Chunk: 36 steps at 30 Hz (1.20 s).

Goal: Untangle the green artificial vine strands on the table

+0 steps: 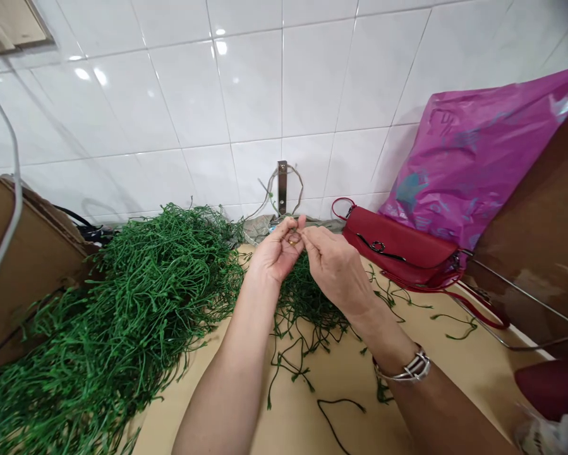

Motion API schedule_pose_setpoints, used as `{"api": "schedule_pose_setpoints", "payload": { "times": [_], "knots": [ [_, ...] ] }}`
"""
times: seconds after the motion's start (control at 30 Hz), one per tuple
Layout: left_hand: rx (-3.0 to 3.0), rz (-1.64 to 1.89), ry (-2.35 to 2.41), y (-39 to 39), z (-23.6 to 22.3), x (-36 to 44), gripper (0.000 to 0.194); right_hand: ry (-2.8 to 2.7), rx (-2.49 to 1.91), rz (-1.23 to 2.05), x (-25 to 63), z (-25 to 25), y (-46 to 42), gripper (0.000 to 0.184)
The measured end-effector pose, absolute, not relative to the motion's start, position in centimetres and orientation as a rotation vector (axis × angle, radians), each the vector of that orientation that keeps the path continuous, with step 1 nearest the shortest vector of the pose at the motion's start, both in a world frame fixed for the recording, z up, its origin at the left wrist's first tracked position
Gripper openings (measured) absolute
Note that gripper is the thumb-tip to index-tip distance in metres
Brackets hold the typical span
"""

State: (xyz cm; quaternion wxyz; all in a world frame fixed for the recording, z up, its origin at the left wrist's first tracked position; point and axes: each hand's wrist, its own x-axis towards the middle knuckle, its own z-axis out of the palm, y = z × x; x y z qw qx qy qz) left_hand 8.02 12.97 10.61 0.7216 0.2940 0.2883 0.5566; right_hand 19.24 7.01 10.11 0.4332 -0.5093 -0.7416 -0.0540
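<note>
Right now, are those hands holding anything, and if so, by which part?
I can't tell: the left hand and right hand meet, and anything pinched between them is hidden or too small to make out.

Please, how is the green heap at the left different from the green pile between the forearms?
Colour: the left heap is a brighter green, while the middle pile looks darker.
Size: the left heap is much larger than the visible part of the middle pile.
View: the left heap runs past the picture's left edge, while the right hand partly hides the middle pile.
Both show thin green strands on the tan surface.
</note>
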Motion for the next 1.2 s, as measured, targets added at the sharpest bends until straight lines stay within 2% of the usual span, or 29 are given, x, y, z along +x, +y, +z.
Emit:
{"api": "schedule_pose_setpoints", "payload": {
  "times": [0.1,0.2,0.3,0.43,0.57,0.6,0.73,0.87,1.03,1.2],
  "knots": [
    [0.549,1.343,0.612,12.8,11.0,7.4,0.027,-1.584,-1.276,0.124,20.0,10.1,7.6,0.03],
    [0.66,1.426,0.61,12.6,11.1,6.7,0.018,-1.435,-1.349,0.156,21.7,10.4,8.2,0.025],
    [0.848,1.455,0.606,12.4,11.0,6.4,0.015,-1.468,-1.396,0.189,22.9,11.0,8.1,0.031],
    [1.042,1.452,0.573,12.2,10.8,7.0,0.016,-1.566,-1.275,0.452,22.1,11.6,7.3,0.032],
    [1.119,1.406,0.561,11.9,10.9,7.4,0.018,-1.641,-1.236,0.627,20.7,11.1,7.3,0.022],
    [1.108,1.391,0.57,11.8,10.9,7.4,0.02,-1.676,-1.254,0.611,20.5,10.8,7.4,0.019],
    [0.968,1.355,0.623,11.6,11.4,7.3,0.026,-1.848,-1.299,0.472,20.1,9.9,7.6,0.034],
    [0.875,1.353,0.621,12.0,11.6,7.2,0.021,-1.945,-1.369,0.329,19.9,10.2,6.8,0.029],
    [0.642,1.629,0.756,14.1,10.7,4.6,0.026,-2.281,-1.305,0.336,18.4,11.8,4.4,0.03],
    [0.687,1.739,0.691,14.7,10.5,2.3,0.02,-2.315,-1.448,0.12,18.0,12.0,4.0,0.03]
  ]
}}
